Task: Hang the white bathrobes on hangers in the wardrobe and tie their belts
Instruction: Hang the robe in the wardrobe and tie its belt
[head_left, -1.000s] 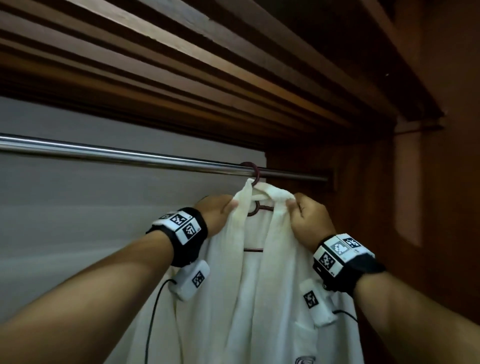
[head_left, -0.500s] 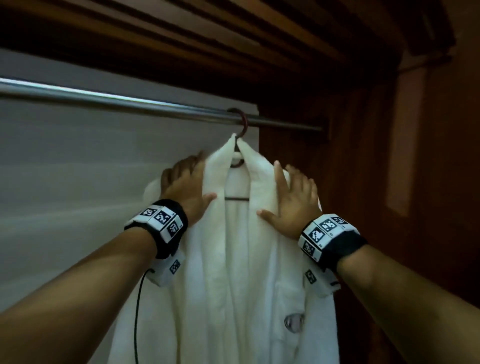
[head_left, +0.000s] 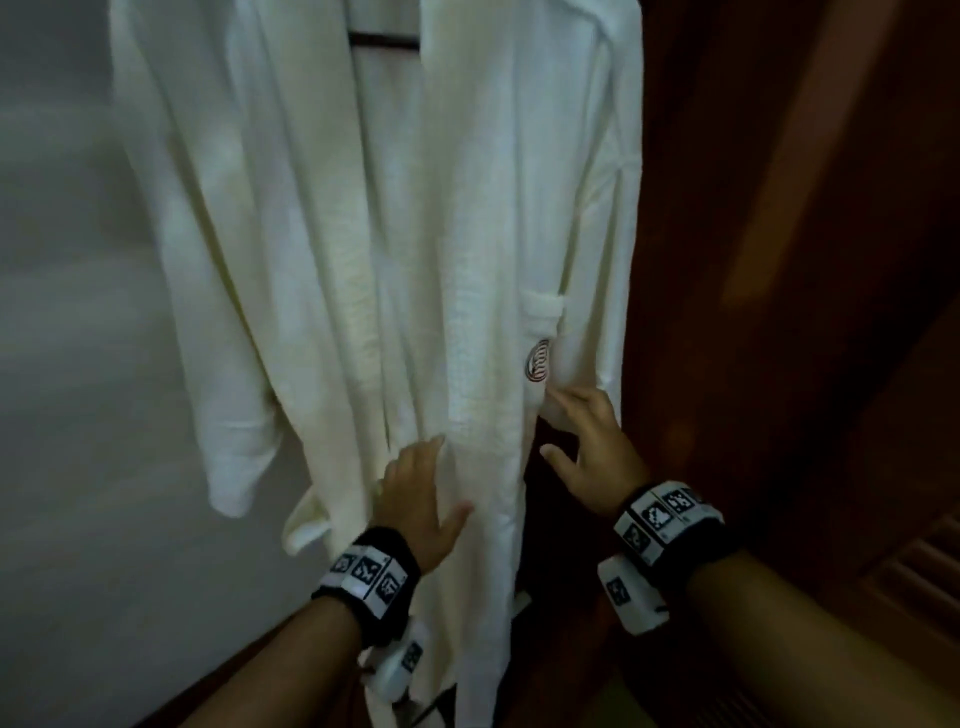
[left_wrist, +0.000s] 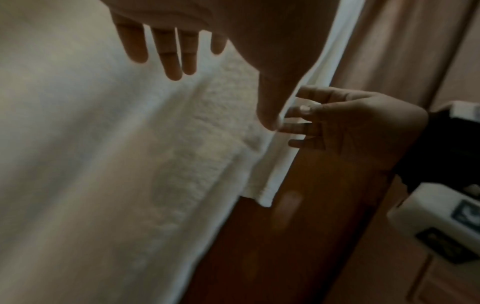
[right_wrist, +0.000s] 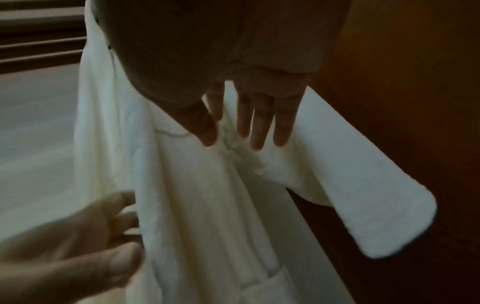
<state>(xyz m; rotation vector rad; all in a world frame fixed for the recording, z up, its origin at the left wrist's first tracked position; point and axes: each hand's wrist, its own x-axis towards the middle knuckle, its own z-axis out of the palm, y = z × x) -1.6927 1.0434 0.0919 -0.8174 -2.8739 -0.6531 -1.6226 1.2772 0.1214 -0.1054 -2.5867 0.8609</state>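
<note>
Dim, warm light throughout. Pale grey back wall (head_left: 62, 312) fills the left half of the head view, smooth and bare, with soft shadow bands across it. Dark reddish-brown wooden side panel (head_left: 779, 260) takes up the right half, running from the top edge down; a faint lighter streak of reflection sits in its upper right. Slatted wooden section (head_left: 919, 571) at the lower right edge of the frame, blurred. Dark wooden strip (head_left: 218, 686) cuts diagonally across the lower left under the wall. Right wrist view: horizontal dark wooden slats (right_wrist: 39, 37) in the upper left, grey wall below them, brown wood on the right.
</note>
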